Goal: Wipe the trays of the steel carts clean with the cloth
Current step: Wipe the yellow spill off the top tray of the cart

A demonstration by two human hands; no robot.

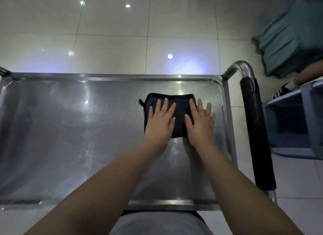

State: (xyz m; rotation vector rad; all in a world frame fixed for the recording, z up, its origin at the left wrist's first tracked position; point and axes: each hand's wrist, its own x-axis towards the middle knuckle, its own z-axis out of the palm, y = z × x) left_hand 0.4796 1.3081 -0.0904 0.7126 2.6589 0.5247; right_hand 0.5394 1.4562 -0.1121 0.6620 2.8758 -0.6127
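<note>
The steel tray [70, 129] of the cart fills the lower left and middle of the view. Its flat metal is streaked and glossy, and its raised rim runs along the far side against the pale tiled floor [113, 33]. The black cloth [181, 101], folded into a thick pad, lies flat on the right part of the tray, near the far right corner.

The left grip [160, 122] rests palm down on the left half of the cloth, its fingers straight and slightly spread, pressing rather than clutching. Just beside it, the right grip [201, 124] also lies palm down and flat. Its thumb and first finger are on the cloth's right edge, while its outer fingers reach past that edge onto bare metal. Neither grip curls round anything. Both bare forearms come in from the bottom edge, above a strip of grey clothing [157, 224].

Right of the tray, the cart's bent steel tube carries a black padded handle [253, 129]. Farther right are a blurred teal fabric [288, 33] and, below it, a blue shelf frame [297, 98].
</note>
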